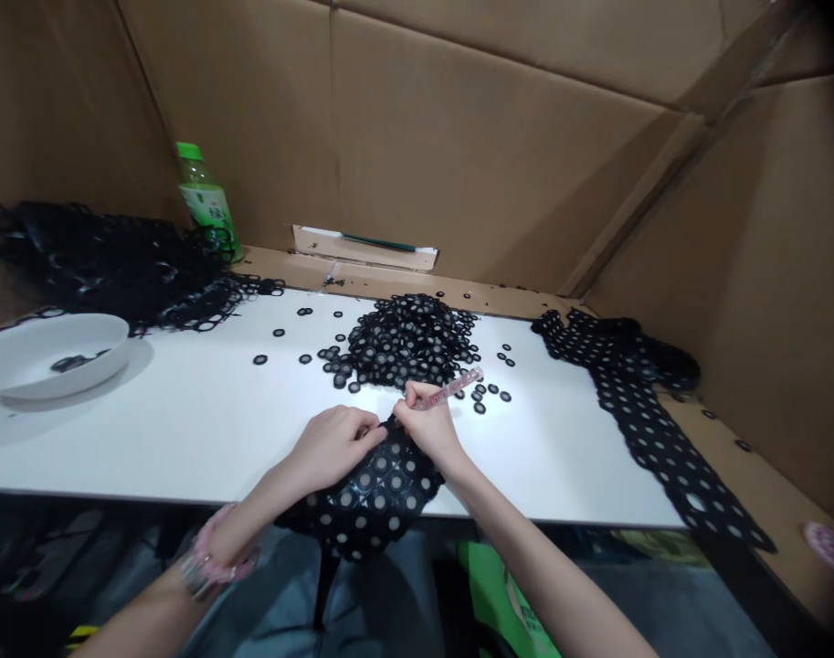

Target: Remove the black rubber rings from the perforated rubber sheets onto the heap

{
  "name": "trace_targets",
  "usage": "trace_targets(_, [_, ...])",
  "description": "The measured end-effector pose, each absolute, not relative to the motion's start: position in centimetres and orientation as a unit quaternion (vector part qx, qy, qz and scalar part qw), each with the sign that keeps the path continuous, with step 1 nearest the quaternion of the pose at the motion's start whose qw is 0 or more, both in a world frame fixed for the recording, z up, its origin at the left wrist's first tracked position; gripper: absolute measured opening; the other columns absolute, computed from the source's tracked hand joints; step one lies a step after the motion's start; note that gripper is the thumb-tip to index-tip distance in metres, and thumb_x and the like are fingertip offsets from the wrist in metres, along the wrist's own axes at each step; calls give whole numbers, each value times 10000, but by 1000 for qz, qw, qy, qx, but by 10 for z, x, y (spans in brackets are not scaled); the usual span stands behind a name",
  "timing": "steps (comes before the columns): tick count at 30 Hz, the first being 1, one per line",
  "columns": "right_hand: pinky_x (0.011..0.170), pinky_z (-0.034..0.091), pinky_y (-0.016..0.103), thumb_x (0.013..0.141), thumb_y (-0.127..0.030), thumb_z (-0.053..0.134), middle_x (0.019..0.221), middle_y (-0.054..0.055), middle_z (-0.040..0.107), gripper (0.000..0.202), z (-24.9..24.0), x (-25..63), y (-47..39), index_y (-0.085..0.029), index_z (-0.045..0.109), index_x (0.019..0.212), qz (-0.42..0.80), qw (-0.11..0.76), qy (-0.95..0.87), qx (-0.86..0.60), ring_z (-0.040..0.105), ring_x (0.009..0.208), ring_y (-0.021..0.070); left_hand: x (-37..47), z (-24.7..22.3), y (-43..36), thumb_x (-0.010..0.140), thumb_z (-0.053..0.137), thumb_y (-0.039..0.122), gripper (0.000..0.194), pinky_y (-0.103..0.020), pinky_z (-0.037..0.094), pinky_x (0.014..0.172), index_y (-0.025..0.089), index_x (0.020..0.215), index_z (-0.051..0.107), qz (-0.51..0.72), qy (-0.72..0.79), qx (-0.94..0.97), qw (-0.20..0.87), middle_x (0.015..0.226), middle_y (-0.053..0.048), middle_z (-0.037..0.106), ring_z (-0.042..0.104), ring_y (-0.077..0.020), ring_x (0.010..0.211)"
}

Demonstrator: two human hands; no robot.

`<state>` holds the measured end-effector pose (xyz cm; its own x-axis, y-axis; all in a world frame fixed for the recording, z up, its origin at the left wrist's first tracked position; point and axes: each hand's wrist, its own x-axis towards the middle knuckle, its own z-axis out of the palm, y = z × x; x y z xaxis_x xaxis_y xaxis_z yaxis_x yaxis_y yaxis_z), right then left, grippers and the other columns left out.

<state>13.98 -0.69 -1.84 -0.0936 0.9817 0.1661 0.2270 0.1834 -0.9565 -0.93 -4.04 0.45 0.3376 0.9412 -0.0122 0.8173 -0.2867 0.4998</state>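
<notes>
At the front edge of the white tabletop lies a black sheet with rows of pale round dots [379, 493], partly hanging over the edge. My left hand [338, 443] is closed on its upper edge, thumb on top. Beside it, my right hand [427, 420] grips a pen-like tool with a translucent pinkish handle [450, 388]. The tool's tip is hidden by my fingers at the sheet's upper edge. Just beyond my hands is a heap of small black rings [409, 338], with loose ones scattered around it.
A white bowl [111, 361] with a few dark pieces stands at left, before a pile of black scrap webbing [108, 260] and a green-capped bottle [211, 206]. A long dotted black strip [653, 439] runs along the right. Cardboard walls [499, 155] surround the table.
</notes>
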Motion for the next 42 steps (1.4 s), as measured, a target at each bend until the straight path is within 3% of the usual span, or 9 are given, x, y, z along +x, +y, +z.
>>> trace_targets(8, [446,203,229,592,-117,460,439,-79,267,243,-16,137,-9,-213,272,472,394,443,-649,-477,278,449,93,-8,1,-41,840,361,330,342,-235,301,543,182,559,486,174,550,784,230,561,9,548,519,-158,600])
trace_targets(14, [441,198,233,592,-95,436,437,-72,267,251,-18,135,-12,-208,261,452,366,421,-691,-460,269,448,92,-11,-4,-41,838,353,335,343,-221,299,515,178,550,453,222,531,769,278,519,33,472,469,-131,549])
trace_targets(21, [355,171,194,658,-234,544,397,-105,323,310,-16,143,-5,-213,275,506,541,574,-431,-438,276,336,54,-8,7,-31,825,382,381,340,-246,312,558,195,592,543,159,554,782,237,623,6,593,541,-175,634])
trace_targets(26, [321,192,179,729,-353,547,400,-100,358,327,-19,144,-6,-201,348,518,529,637,-370,-421,270,306,39,1,10,-19,803,420,435,321,-246,321,560,200,647,574,153,552,784,240,649,1,618,556,-179,638])
trace_targets(31, [413,369,204,722,-298,544,368,-99,374,309,-19,145,-7,-212,335,512,482,566,-476,-469,384,348,74,-1,6,-17,800,435,361,276,-236,331,555,187,642,580,160,532,791,256,643,0,612,556,-168,648])
trace_targets(36, [416,313,203,633,-138,480,363,-95,344,259,-15,145,-10,-216,299,466,393,517,-561,-513,409,374,87,-4,4,-20,802,444,344,244,-242,339,577,194,693,604,173,536,789,247,664,2,622,558,-171,670])
trace_targets(42, [455,317,212,606,-134,468,392,-88,322,252,-16,145,-10,-216,280,458,377,499,-578,-525,425,414,99,-3,3,-19,801,441,334,251,-236,324,567,189,634,559,178,535,785,257,625,10,589,532,-165,634])
